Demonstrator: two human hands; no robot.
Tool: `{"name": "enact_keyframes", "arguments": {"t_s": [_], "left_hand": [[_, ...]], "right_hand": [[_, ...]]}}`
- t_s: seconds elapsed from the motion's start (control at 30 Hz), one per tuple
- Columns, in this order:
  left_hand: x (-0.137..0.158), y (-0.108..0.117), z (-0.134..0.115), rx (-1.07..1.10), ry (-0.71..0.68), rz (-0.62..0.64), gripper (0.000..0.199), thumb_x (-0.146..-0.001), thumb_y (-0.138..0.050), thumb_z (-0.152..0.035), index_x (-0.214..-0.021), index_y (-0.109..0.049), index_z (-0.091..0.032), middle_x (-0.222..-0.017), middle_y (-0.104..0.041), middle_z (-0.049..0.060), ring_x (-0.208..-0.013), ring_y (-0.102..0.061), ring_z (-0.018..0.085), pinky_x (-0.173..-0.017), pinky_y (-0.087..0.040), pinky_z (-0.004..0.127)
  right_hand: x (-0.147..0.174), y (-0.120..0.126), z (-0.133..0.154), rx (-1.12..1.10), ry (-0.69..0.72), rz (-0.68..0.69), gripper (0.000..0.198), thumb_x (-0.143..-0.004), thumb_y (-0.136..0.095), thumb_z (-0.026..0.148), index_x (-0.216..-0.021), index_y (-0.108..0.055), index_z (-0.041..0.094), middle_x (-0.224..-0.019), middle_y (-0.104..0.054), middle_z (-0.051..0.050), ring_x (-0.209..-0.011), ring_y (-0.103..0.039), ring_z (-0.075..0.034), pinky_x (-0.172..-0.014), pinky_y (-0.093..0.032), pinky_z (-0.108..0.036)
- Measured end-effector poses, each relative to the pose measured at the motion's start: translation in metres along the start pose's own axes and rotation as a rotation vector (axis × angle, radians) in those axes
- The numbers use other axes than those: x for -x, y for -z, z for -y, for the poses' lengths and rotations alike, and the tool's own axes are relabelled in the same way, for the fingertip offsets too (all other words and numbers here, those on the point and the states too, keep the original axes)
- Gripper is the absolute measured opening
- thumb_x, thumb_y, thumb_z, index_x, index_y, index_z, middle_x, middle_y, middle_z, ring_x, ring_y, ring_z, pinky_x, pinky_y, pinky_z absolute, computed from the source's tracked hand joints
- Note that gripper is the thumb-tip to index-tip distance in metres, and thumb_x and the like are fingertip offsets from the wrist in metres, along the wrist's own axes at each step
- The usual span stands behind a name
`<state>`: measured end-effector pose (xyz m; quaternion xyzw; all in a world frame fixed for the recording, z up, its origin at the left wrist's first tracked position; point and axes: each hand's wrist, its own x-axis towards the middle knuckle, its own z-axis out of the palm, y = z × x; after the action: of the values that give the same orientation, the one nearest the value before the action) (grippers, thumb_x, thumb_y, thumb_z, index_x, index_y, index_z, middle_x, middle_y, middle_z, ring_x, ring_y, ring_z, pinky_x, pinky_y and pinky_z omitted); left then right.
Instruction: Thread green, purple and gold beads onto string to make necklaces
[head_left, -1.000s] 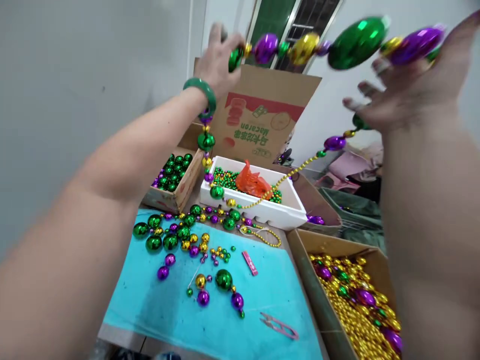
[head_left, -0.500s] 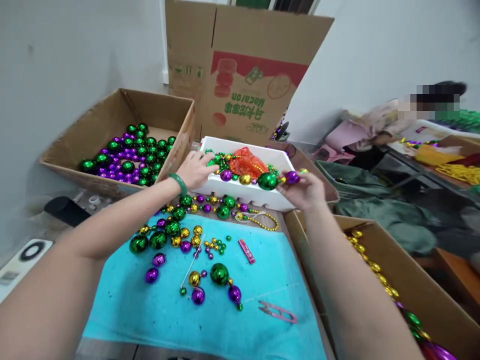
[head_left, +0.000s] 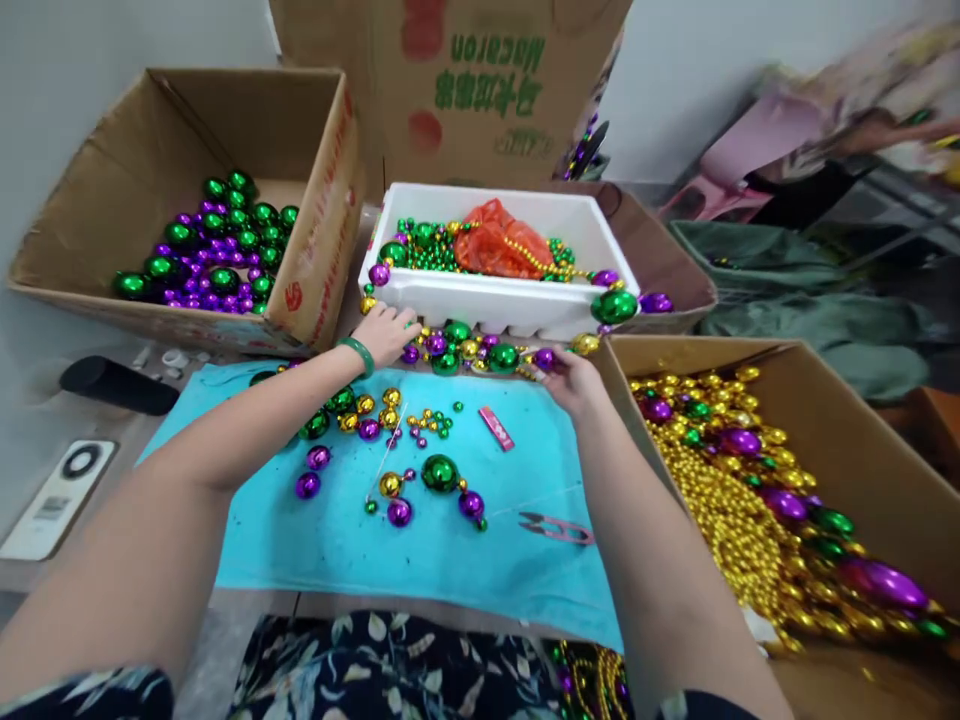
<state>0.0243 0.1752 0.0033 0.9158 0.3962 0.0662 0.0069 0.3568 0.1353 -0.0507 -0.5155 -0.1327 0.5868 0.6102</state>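
Note:
A string of shiny green, purple and gold beads [head_left: 503, 357] runs along the front of the white foam box [head_left: 480, 300], more of it draped over the box's corners. My left hand [head_left: 384, 335], a green bangle at the wrist, has its fingers curled on the string's left part; the fingertips are partly hidden. At the right end, my right hand [head_left: 574, 382] pinches the string by a purple bead [head_left: 545, 358]. Loose beads [head_left: 439, 473] in the same colours lie on the blue cloth [head_left: 300, 545], with a pink packet [head_left: 496, 428] and pink thread snips [head_left: 556, 528].
Green and purple beads fill part of a cardboard box [head_left: 319, 240] at left. Another carton [head_left: 862, 420] at right holds gold beads. A red mesh bag [head_left: 501, 238] lies inside the foam box. A phone [head_left: 60, 500] rests at far left. Behind at right, a person's arm [head_left: 892, 132] shows.
Both hands have come down towards me, bringing the bead string from above the foam box to its front edge. The view has tilted down, showing more of the right carton.

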Motion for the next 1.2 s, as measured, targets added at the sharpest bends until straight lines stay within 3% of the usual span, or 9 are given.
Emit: {"name": "enact_keyframes", "arguments": {"t_s": [0.23, 0.33, 0.53, 0.63, 0.73, 0.8, 0.87, 1.03, 1.2], "left_hand": [[-0.013, 0.008, 0.0, 0.05, 0.061, -0.123, 0.042, -0.078, -0.057, -0.027, -0.119, -0.053, -0.02, -0.128, -0.047, 0.014, -0.117, -0.041, 0.036, -0.1, -0.022, 0.052], [-0.02, 0.014, -0.001, 0.091, 0.103, -0.177, 0.042, -0.078, -0.058, -0.029, -0.119, -0.054, -0.02, -0.127, -0.046, 0.014, -0.118, -0.04, 0.037, -0.101, -0.021, 0.052], [-0.018, 0.003, -0.007, 0.079, 0.073, -0.083, 0.039, -0.075, -0.06, -0.024, -0.114, -0.057, -0.021, -0.12, -0.049, 0.011, -0.118, -0.039, 0.036, -0.102, -0.019, 0.053], [-0.009, 0.001, -0.018, 0.109, 0.085, -0.064, 0.04, -0.076, -0.059, -0.02, -0.115, -0.056, -0.021, -0.123, -0.048, 0.011, -0.122, -0.036, 0.036, -0.103, -0.017, 0.054], [0.009, 0.013, -0.035, 0.161, 0.113, -0.074, 0.037, -0.078, -0.056, -0.017, -0.115, -0.056, -0.02, -0.126, -0.046, 0.011, -0.124, -0.034, 0.035, -0.104, -0.02, 0.052], [0.032, 0.022, -0.051, 0.236, 0.15, -0.063, 0.027, -0.082, -0.053, -0.019, -0.108, -0.059, -0.019, -0.118, -0.049, 0.009, -0.121, -0.039, 0.032, -0.101, -0.028, 0.048], [0.063, 0.026, -0.068, 0.286, 0.215, 0.004, 0.02, -0.086, -0.049, -0.024, -0.1, -0.062, -0.017, -0.104, -0.054, 0.009, -0.111, -0.048, 0.029, -0.095, -0.036, 0.044], [0.135, -0.005, -0.102, 0.205, 0.432, 0.353, 0.029, -0.089, -0.042, -0.028, -0.087, -0.066, -0.012, -0.086, -0.064, 0.015, -0.083, -0.061, 0.028, -0.075, -0.047, 0.041], [0.151, -0.037, -0.104, 0.29, 0.597, 0.392, 0.024, -0.083, -0.051, -0.027, -0.079, -0.069, -0.012, -0.087, -0.068, 0.018, -0.086, -0.064, 0.031, -0.074, -0.048, 0.042]], "right_hand": [[0.015, 0.009, -0.002, -0.032, -0.001, -0.038, 0.014, -0.082, -0.052, 0.006, -0.076, -0.058, 0.016, -0.075, -0.068, -0.004, -0.075, -0.065, -0.014, -0.065, -0.061, -0.026], [0.021, 0.006, 0.0, -0.02, 0.022, -0.039, 0.014, -0.084, -0.05, 0.009, -0.075, -0.058, 0.016, -0.075, -0.068, -0.004, -0.072, -0.065, -0.014, -0.061, -0.06, -0.026], [0.024, 0.009, 0.002, 0.066, 0.028, -0.127, 0.014, -0.083, -0.049, 0.011, -0.074, -0.056, 0.019, -0.069, -0.064, -0.002, -0.068, -0.063, -0.016, -0.053, -0.058, -0.029], [0.038, 0.011, -0.003, 0.259, -0.029, -0.228, 0.01, -0.081, -0.054, 0.014, -0.072, -0.056, 0.019, -0.067, -0.06, -0.002, -0.062, -0.061, -0.014, -0.051, -0.055, -0.027], [0.072, 0.01, -0.016, 0.549, 0.167, -0.267, 0.008, -0.072, -0.062, 0.012, -0.073, -0.059, 0.019, -0.065, -0.058, -0.001, -0.057, -0.058, -0.014, -0.048, -0.049, -0.026], [0.104, 0.007, -0.029, 0.734, 0.371, -0.21, 0.007, -0.069, -0.064, 0.015, -0.074, -0.062, 0.02, -0.061, -0.056, 0.0, -0.054, -0.056, -0.014, -0.046, -0.044, -0.026], [0.135, 0.004, -0.045, 0.894, 0.448, -0.101, 0.005, -0.071, -0.064, 0.024, -0.075, -0.065, 0.022, -0.058, -0.057, 0.001, -0.051, -0.054, -0.015, -0.045, -0.043, -0.028], [0.185, -0.013, -0.086, 1.005, 0.439, 0.122, 0.012, -0.074, -0.061, 0.034, -0.079, -0.066, 0.024, -0.059, -0.06, 0.0, -0.053, -0.057, -0.016, -0.051, -0.046, -0.031], [0.195, -0.032, -0.112, 0.936, 0.387, 0.24, 0.015, -0.074, -0.06, 0.036, -0.076, -0.066, 0.022, -0.059, -0.061, 0.0, -0.052, -0.055, -0.015, -0.051, -0.043, -0.028]]}}
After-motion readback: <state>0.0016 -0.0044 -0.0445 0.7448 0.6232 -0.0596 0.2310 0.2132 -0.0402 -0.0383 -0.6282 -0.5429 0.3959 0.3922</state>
